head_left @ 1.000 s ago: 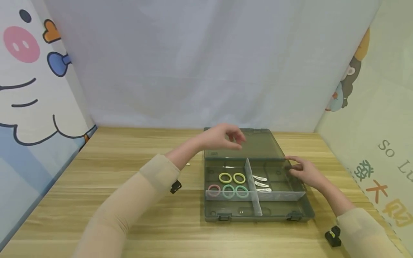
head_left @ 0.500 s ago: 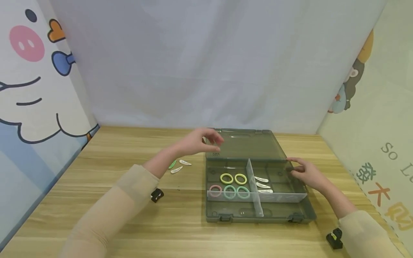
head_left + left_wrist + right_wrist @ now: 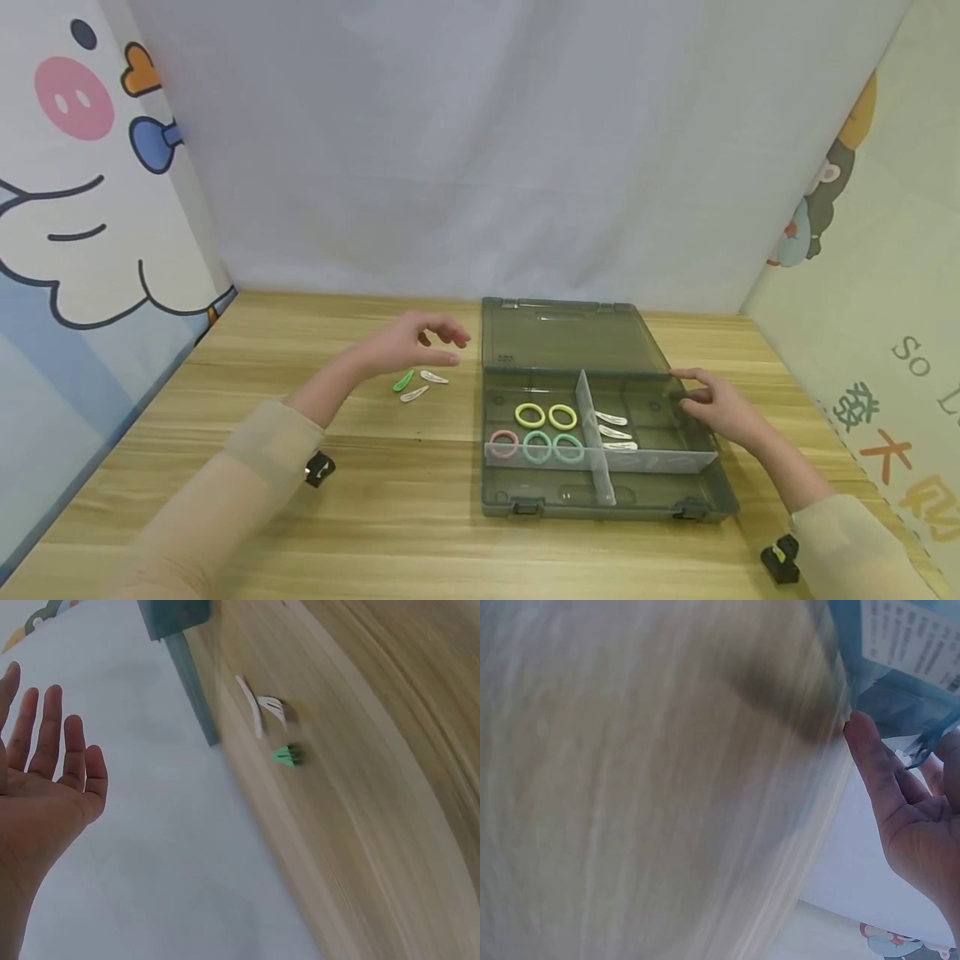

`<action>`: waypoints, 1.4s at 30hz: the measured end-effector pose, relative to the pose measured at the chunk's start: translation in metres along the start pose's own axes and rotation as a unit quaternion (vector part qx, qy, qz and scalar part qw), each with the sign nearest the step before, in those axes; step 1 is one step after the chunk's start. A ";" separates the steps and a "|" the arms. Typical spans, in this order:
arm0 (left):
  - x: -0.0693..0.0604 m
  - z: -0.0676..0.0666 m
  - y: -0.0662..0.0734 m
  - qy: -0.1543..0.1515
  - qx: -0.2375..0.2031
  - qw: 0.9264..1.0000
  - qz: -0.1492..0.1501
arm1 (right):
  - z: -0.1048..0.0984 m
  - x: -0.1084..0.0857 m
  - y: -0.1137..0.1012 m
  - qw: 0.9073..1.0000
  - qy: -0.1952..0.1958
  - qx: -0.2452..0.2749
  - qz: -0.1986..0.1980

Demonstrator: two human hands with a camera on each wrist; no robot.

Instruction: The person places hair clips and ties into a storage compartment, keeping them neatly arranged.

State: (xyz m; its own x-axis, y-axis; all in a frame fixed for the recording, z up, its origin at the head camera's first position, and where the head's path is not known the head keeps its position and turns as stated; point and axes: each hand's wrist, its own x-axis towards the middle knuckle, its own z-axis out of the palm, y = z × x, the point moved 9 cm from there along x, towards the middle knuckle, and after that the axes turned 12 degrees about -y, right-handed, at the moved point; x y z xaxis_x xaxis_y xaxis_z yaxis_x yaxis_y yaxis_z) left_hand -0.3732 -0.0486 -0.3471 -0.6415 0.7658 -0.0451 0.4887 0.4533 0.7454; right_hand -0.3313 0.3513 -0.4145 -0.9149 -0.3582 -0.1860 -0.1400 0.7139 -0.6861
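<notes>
In the head view, the box (image 3: 637,507) sits right of centre on the table (image 3: 390,533), its lid (image 3: 570,337) folded back toward the top of the frame. Dividers (image 3: 660,461) part it into compartments. Two yellow rings (image 3: 529,406), a pink ring (image 3: 504,432) and two green rings (image 3: 537,432) lie in the upper left one; the front row shows partly through the divider. Three white clips (image 3: 615,432) lie in the upper right one, stacked along its left side.

So five rings and three clips are in the box. Left outside are a green clip (image 3: 403,381) and two loose white clips (image 3: 434,377), near one another on the table at mid-frame, left of the box.

The left hand (image 3: 411,342) hovers just above these; its grip is bare, thumb and fingers apart. The right hand (image 3: 722,408) is at the box's right edge, its grip clamped on the wall, thumb inside and fingers outside. No clip shows in either hand.
</notes>
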 end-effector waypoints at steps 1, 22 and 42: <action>-0.003 0.000 -0.004 -0.004 0.002 1.000 -0.004 | 0.000 0.000 0.000 1.000 0.001 0.000 -0.001; -0.031 0.009 -0.072 -0.067 0.072 0.994 -0.056 | -0.001 0.001 0.000 1.000 -0.023 0.014 -0.005; -0.022 0.022 -0.093 -0.076 0.118 0.987 -0.073 | 0.001 0.001 0.008 0.999 -0.034 0.028 0.001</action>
State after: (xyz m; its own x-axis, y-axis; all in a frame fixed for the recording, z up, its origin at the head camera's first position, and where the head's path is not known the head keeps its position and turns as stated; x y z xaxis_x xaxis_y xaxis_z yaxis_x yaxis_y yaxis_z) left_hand -0.3919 -0.0973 -0.4296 -0.6276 0.7361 -0.2536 0.5334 0.6438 0.5486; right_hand -0.3327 0.3562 -0.4203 -0.8871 -0.3986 -0.2330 -0.1152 0.6798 -0.7243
